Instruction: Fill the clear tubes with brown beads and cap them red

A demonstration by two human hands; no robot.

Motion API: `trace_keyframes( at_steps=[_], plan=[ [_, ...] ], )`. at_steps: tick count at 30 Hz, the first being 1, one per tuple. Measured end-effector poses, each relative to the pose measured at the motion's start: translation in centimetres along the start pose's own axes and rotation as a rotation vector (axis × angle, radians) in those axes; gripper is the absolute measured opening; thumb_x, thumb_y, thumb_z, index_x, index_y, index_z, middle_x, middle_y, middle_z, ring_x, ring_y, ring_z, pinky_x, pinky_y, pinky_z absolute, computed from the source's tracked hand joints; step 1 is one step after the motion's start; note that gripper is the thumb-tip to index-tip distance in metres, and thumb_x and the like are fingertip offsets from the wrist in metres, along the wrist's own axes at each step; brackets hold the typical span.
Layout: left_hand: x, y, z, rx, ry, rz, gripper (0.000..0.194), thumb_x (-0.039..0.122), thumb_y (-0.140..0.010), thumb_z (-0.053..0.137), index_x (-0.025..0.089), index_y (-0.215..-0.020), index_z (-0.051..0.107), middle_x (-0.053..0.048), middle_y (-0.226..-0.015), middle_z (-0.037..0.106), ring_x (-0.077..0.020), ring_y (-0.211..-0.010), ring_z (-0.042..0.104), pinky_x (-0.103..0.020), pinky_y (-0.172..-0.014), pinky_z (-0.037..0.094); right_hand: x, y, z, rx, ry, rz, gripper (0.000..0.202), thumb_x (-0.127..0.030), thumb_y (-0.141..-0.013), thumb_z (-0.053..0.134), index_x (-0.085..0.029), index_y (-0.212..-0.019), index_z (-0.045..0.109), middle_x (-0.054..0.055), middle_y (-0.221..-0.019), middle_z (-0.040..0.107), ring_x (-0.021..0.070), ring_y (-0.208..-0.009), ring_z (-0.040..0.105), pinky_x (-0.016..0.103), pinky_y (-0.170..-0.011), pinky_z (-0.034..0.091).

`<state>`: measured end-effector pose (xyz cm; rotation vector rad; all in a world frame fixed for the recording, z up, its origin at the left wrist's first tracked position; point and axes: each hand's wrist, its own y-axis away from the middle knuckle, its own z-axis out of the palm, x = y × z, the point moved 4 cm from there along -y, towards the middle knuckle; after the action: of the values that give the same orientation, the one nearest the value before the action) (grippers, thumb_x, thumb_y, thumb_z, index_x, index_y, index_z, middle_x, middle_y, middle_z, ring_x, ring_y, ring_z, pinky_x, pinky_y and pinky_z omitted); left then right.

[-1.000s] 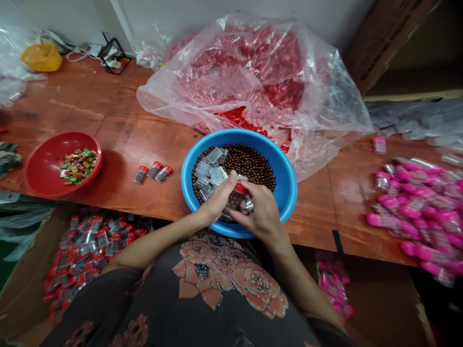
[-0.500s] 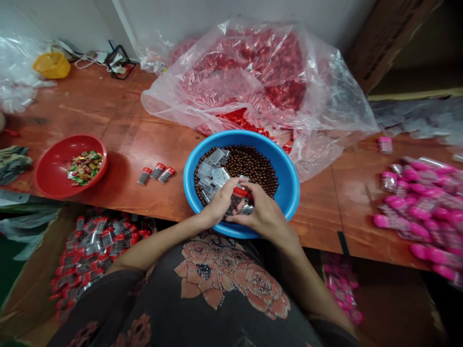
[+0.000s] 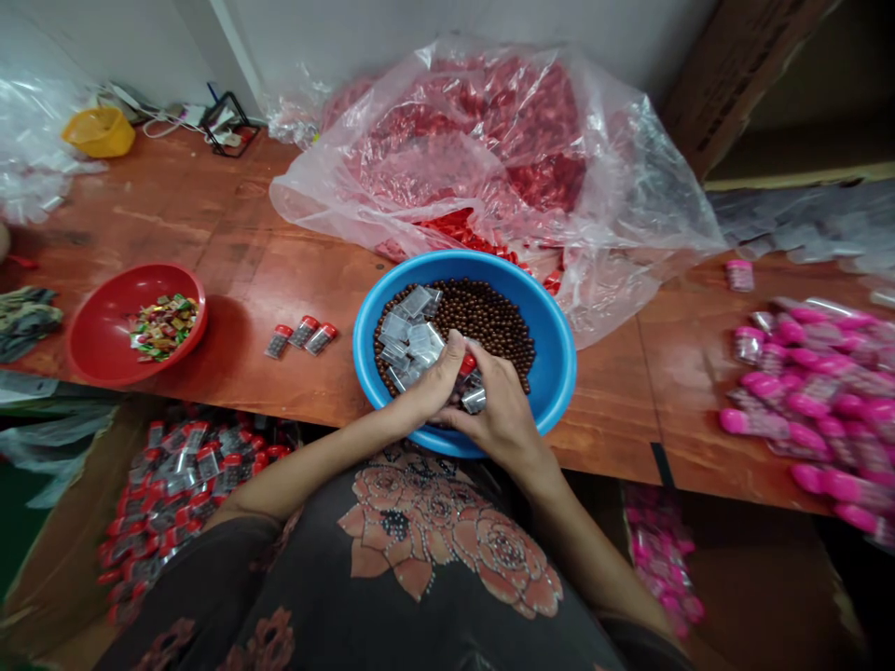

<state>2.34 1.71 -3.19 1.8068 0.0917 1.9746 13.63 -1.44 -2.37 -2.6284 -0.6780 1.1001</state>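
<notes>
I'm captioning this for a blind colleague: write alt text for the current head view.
Two bare hands, left and right, hold a small red-capped container over a round blue basin of brown beads and clear plastic containers, on a reddish wooden table.

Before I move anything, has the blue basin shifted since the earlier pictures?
No. The blue basin keeps the same gap to the three red-capped containers resting on the table.

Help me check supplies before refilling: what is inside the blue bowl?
The blue bowl holds brown beads, with clear containers on the left. The left hand and right hand, around a red-capped container, hide the near part; beads cover the bottom.
</notes>
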Motion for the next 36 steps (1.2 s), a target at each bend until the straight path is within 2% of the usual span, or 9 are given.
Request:
trace_keyframes(
  at_steps=[10,16,20,25,28,30,33,34,36],
  plan=[
    [-0.2,0.7,0.7,0.061,0.151,-0.068,0.038,0.058,-0.096,0.043,0.020,-0.091,0.047,0.005,-0.060,0.042,-0.0094,-0.050,0.039,-0.022,-0.047,0.033,0.1,-0.8,-0.8,0.024,0.065,-0.146,0.082,-0.037,-0.081,0.071,-0.019,-0.150,0.030,0.016,-0.129,0.062,0.0316,-0.111,0.061,0.050,-0.090,0.052],
    [-1.0,0.9,0.5,0.071,0.288,-0.040,0.037,0.056,-0.095,0.045,0.019,-0.096,0.051,0.005,-0.058,0.042,-0.0085,-0.049,0.040,-0.021,-0.046,0.032,-0.6,-1.6,-1.3,0.031,0.112,-0.244,0.069,-0.034,-0.078,0.067,-0.018,-0.141,0.042,0.015,-0.123,0.066,0.0309,-0.107,0.064,0.049,-0.088,0.053],
    [-1.3,1.1,0.5,0.070,0.271,-0.056,0.049,0.067,-0.092,0.043,0.019,-0.095,0.053,0.004,-0.058,0.044,-0.0089,-0.049,0.040,-0.021,-0.045,0.032,-0.3,-1.8,-0.6,0.036,0.104,-0.274,0.065,-0.038,-0.078,0.065,-0.017,-0.137,0.047,0.016,-0.117,0.068,0.0322,-0.106,0.065,0.051,-0.089,0.054],
    [0.6,1.4,-0.2,0.019,0.170,-0.002,0.050,0.067,-0.089,0.050,0.020,-0.105,0.052,0.006,-0.059,0.042,-0.0085,-0.049,0.039,-0.021,-0.045,0.032,-1.4,-1.8,-0.8,0.017,0.111,-0.291,0.082,-0.040,-0.081,0.067,-0.015,-0.150,0.030,0.019,-0.128,0.063,0.0334,-0.118,0.060,0.053,-0.097,0.052],
    [3.6,1.8,-3.9,0.143,-0.055,0.206,0.044,0.058,-0.093,0.047,0.021,-0.117,0.052,0.003,-0.066,0.051,-0.0102,-0.053,0.044,-0.023,-0.052,0.039,-0.5,-2.4,-1.9,-0.042,0.099,-0.242,0.098,-0.046,-0.081,0.071,-0.017,-0.157,0.017,0.021,-0.153,0.041,0.0346,-0.138,0.045,0.055,-0.108,0.045],
    [5.1,2.2,-8.3,0.365,-0.276,0.361,0.039,0.052,-0.095,0.045,0.021,-0.117,0.055,-0.001,-0.078,0.059,-0.0118,-0.062,0.049,-0.024,-0.061,0.043,2.7,-3.1,-3.7,0.092,0.059,-0.098,0.085,-0.046,-0.085,0.066,-0.024,-0.156,0.024,0.016,-0.156,0.038,0.0311,-0.137,0.047,0.053,-0.109,0.045],
    [4.6,2.2,-15.8,0.737,-0.744,0.382,0.039,0.050,-0.094,0.045,0.021,-0.115,0.060,-0.005,-0.104,0.065,-0.0190,-0.087,0.059,-0.030,-0.078,0.047,11.3,-3.8,-6.6,0.429,-0.035,0.307,0.048,-0.039,-0.096,0.047,-0.024,-0.141,0.049,0.012,-0.133,0.062,0.0225,-0.110,0.064,0.045,-0.096,0.052],
    [3.6,2.0,-17.9,0.777,-0.896,0.344,0.040,0.050,-0.094,0.045,0.021,-0.116,0.060,-0.007,-0.111,0.066,-0.0218,-0.095,0.060,-0.032,-0.084,0.046,14.5,-3.9,-7.1,0.472,-0.058,0.467,0.046,-0.038,-0.097,0.041,-0.019,-0.136,0.054,0.014,-0.125,0.066,0.0216,-0.104,0.066,0.043,-0.091,0.054],
    [1.1,1.4,-21.2,0.712,-1.157,0.247,0.041,0.048,-0.093,0.046,0.018,-0.117,0.062,-0.011,-0.115,0.065,-0.0260,-0.103,0.059,-0.034,-0.090,0.043,19.7,-4.3,-7.1,0.382,-0.042,0.641,0.046,-0.038,-0.091,0.046,-0.009,-0.121,0.064,0.018,-0.115,0.070,0.0226,-0.096,0.066,0.040,-0.086,0.053]
  ],
)
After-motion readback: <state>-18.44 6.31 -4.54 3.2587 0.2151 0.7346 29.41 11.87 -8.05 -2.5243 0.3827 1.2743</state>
